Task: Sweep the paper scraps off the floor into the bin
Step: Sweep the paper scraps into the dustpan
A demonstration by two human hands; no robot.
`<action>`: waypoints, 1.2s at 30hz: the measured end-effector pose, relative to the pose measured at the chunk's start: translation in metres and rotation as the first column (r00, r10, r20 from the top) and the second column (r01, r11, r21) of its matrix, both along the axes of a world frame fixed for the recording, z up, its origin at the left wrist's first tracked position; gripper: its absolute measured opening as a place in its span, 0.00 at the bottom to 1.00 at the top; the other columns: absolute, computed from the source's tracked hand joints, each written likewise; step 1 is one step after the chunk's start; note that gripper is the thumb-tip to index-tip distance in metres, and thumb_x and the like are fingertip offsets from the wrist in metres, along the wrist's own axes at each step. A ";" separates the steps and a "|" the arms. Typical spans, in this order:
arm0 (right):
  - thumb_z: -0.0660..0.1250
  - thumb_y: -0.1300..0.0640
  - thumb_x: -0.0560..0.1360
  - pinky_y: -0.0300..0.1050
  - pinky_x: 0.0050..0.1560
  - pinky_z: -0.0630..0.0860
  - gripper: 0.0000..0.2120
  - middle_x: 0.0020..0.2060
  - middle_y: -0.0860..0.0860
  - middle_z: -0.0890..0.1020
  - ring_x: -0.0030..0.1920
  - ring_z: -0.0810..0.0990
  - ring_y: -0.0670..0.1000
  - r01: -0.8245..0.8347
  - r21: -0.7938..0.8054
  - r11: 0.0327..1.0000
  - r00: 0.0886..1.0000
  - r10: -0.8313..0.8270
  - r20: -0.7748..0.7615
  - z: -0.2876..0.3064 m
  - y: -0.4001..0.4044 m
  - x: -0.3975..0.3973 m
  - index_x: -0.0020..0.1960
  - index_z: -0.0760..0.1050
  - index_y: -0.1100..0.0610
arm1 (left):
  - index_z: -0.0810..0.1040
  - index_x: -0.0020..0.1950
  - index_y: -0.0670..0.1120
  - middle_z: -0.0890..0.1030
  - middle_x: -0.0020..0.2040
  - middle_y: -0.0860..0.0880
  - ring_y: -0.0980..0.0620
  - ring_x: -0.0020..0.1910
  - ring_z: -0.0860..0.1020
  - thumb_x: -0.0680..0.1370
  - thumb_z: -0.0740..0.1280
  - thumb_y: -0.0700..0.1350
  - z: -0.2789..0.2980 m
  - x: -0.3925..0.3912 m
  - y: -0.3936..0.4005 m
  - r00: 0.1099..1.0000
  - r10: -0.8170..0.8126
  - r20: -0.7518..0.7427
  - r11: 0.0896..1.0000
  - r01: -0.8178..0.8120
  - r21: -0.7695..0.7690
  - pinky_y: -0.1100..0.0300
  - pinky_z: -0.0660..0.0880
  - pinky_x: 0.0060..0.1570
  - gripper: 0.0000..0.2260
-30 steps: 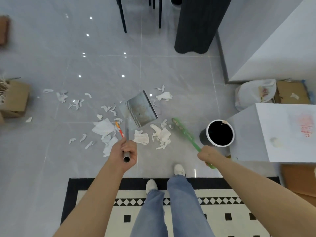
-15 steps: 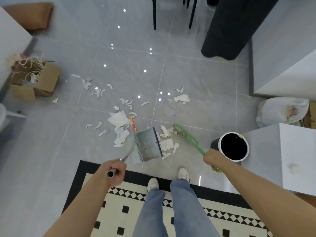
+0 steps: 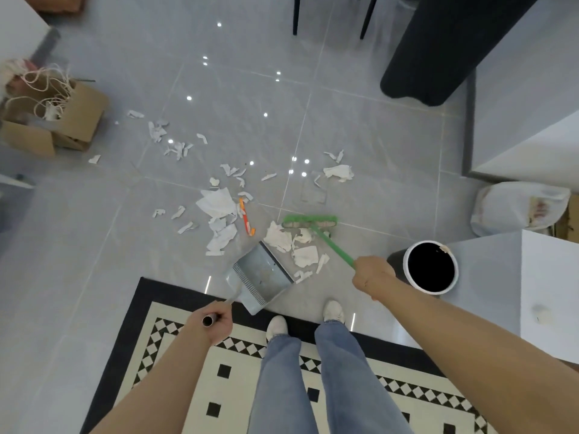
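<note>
White paper scraps [image 3: 219, 203] lie scattered over the grey floor tiles, with a denser heap [image 3: 293, 242] just in front of my feet. My left hand [image 3: 213, 321] grips the metal handle of a grey dustpan [image 3: 261, 275], which rests on the floor with its mouth toward that heap. My right hand [image 3: 371, 278] holds the green broom [image 3: 310, 221] by its handle; the broom head lies on the floor just beyond the heap. The round bin [image 3: 430, 267], white-rimmed with a black inside, stands open right of my right hand.
A black-and-cream patterned rug [image 3: 175, 339] lies under my feet. A cardboard box [image 3: 62, 120] with cords sits at the left. A white cabinet [image 3: 548, 292] stands right of the bin, a white bag [image 3: 517, 208] behind it. Dark chair legs [image 3: 296, 14] and a black column [image 3: 438, 51] stand further off. An orange strip [image 3: 246, 217] lies among the scraps.
The dustpan has come nearer my feet and turned its mouth toward the right heap. The broom head has swung round, now lying crosswise beyond the heap.
</note>
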State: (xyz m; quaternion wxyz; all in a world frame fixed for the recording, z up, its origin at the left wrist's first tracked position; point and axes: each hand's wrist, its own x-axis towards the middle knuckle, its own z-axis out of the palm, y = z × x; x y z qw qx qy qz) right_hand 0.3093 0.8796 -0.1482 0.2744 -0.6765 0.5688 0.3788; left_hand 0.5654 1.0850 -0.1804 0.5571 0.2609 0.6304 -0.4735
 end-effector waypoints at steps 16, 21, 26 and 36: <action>0.58 0.61 0.77 0.44 0.55 0.75 0.18 0.60 0.55 0.77 0.59 0.78 0.55 -0.045 -0.037 0.998 0.994 0.041 -0.098 -0.020 -0.009 0.001 0.66 0.71 0.58 | 0.69 0.55 0.37 0.66 0.31 0.46 0.55 0.14 0.65 0.79 0.57 0.33 0.001 0.061 -0.027 0.237 -0.967 0.097 0.245 0.966 0.079 0.70 0.64 0.13 0.07; 0.57 0.61 0.75 0.44 0.48 0.76 0.21 0.56 0.56 0.79 0.53 0.80 0.56 0.130 -0.019 0.991 0.990 -0.130 -0.051 -0.013 -0.016 -0.022 0.67 0.71 0.59 | 0.69 0.46 0.40 0.68 0.30 0.45 0.55 0.14 0.65 0.77 0.58 0.31 -0.004 0.059 -0.045 -0.050 -0.993 0.103 -0.030 0.982 0.185 0.72 0.64 0.15 0.05; 0.54 0.65 0.76 0.32 0.18 0.64 0.10 0.32 0.56 0.72 0.27 0.70 0.52 0.416 0.041 0.908 0.908 -0.418 0.036 -0.025 -0.019 -0.021 0.51 0.72 0.64 | 0.71 0.46 0.39 0.73 0.34 0.44 0.56 0.16 0.67 0.77 0.58 0.33 -0.004 0.065 -0.058 -0.395 -0.915 0.084 -0.362 0.894 0.263 0.71 0.64 0.14 0.04; 0.56 0.63 0.78 0.32 0.14 0.62 0.16 0.32 0.53 0.75 0.27 0.70 0.48 0.471 0.235 0.850 0.873 -0.488 0.016 -0.063 0.038 0.013 0.63 0.73 0.66 | 0.66 0.34 0.42 0.67 0.16 0.49 0.58 0.09 0.63 0.80 0.57 0.39 0.008 0.083 -0.058 -0.576 -0.816 0.047 -0.528 0.776 0.346 0.75 0.58 0.12 0.14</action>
